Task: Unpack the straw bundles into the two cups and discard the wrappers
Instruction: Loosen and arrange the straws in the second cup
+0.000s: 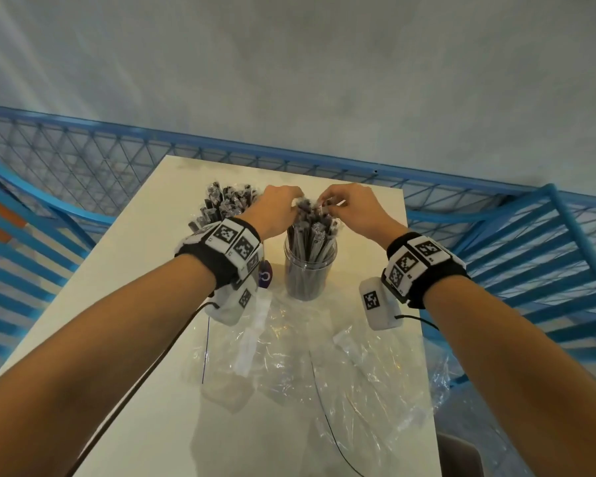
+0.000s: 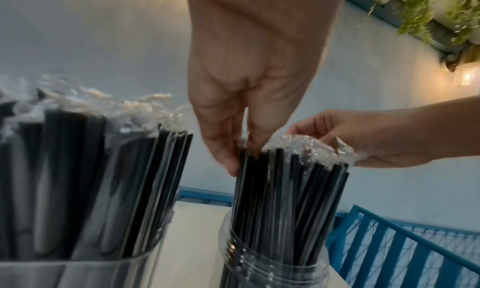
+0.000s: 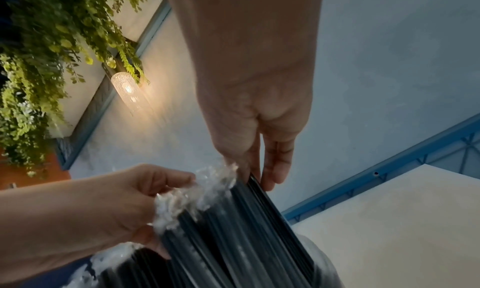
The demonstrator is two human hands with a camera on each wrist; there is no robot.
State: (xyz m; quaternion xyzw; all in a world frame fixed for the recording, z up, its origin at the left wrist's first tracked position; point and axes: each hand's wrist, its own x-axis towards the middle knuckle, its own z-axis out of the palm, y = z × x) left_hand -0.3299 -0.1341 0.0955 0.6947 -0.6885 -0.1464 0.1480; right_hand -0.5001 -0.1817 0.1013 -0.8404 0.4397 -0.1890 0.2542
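Note:
A clear cup [image 1: 310, 270] stands mid-table, packed with black straws [image 1: 312, 228] in thin clear sleeves. Both hands are at the straw tops. My left hand [image 1: 295, 204] pinches them from the left, and my right hand [image 1: 326, 204] curls over them from the right. The left wrist view shows my left fingers [image 2: 228, 159] against the side of the straws [image 2: 291, 190]. A second cup [image 2: 78, 272], also full of straws [image 1: 224, 201], stands to the left, mostly hidden behind my left wrist in the head view. Two empty clear wrappers [image 1: 255, 352] [image 1: 375, 370] lie flat on the table in front of the cup.
The white table [image 1: 135, 304] is narrow, with a blue mesh railing [image 1: 117, 160] behind it and blue slatted frames [image 1: 530, 270] on both sides. Thin black cables [image 1: 327, 418] run from the wrist cameras across the wrappers. A dark seat [image 1: 458, 456] shows at the lower right.

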